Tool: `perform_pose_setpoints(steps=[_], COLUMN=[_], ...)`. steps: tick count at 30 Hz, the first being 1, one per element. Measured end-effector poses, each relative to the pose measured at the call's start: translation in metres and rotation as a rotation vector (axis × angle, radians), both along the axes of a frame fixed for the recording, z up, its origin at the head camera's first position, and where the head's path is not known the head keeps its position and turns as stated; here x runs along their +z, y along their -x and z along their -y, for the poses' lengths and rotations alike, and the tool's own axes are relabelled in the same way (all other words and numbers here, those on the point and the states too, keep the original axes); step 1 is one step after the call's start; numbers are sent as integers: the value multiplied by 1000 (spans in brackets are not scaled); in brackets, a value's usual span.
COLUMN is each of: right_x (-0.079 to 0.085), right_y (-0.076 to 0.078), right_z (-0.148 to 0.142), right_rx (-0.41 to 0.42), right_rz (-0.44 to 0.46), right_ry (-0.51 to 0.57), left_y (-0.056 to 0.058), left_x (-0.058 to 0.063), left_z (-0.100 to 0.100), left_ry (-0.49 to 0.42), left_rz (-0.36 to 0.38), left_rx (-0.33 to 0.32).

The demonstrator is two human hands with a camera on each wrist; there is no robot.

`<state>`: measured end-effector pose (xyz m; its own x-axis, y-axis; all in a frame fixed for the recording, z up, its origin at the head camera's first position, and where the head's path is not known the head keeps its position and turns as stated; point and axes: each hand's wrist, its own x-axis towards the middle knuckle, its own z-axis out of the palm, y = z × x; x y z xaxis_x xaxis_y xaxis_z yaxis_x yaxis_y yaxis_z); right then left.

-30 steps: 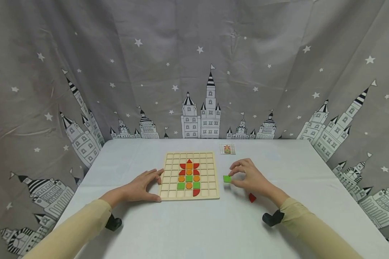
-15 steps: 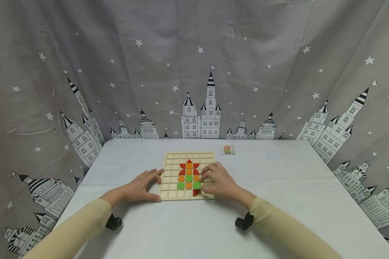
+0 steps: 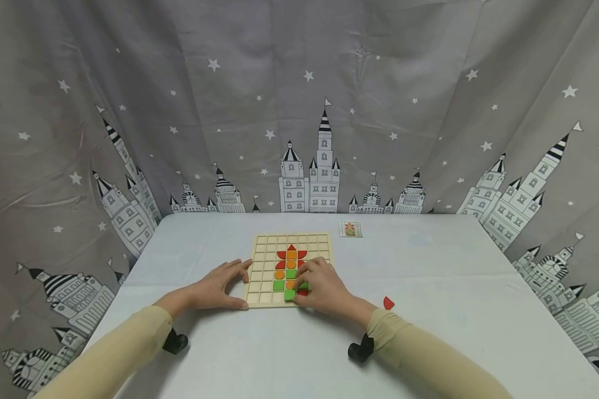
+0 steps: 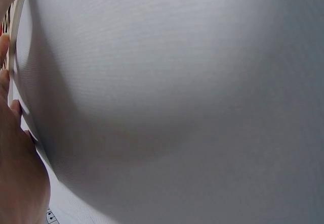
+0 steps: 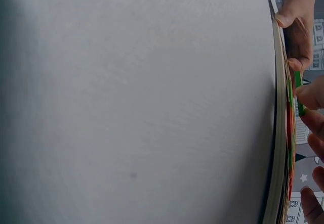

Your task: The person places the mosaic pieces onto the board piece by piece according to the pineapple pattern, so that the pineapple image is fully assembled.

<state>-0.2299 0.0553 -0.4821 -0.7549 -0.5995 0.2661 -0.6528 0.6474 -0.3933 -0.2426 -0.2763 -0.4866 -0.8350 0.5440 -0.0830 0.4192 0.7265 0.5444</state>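
A wooden grid board (image 3: 264, 260) lies on the white table, with red, orange and green tiles set in its middle columns. My right hand (image 3: 321, 287) is over the board's lower right part and pinches a green square tile (image 3: 289, 295) above the bottom row. In the right wrist view that green tile (image 5: 299, 93) stands between thumb and fingers, just over the board. Several tiles on the right are partly hidden by this hand. My left hand (image 3: 214, 287) rests at the board's left edge, thumb and fingertips touching it, fingers loosely spread.
One red quarter-round tile (image 3: 389, 303) lies on the table right of the board, beside the right forearm. A small pattern card (image 3: 350, 229) lies behind the board to the right. A grey curtain (image 3: 409, 83) printed with castles hangs behind the table.
My right hand has moved left from the table onto the board, carrying the green square tile to the bottom row. My left hand has stayed at the board's edge.
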Motion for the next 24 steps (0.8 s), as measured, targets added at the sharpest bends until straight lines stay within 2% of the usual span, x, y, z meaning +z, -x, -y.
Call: perform_pose_setpoints(steps=[24], right_x=[-3], right_y=[-2], right_z=[2], right_rx=[-45], right_rz=[22], right_ry=[-15], left_y=[-2], left_x=[4], left_z=[-1], left_ry=[8], left_rz=[18], left_rx=[13])
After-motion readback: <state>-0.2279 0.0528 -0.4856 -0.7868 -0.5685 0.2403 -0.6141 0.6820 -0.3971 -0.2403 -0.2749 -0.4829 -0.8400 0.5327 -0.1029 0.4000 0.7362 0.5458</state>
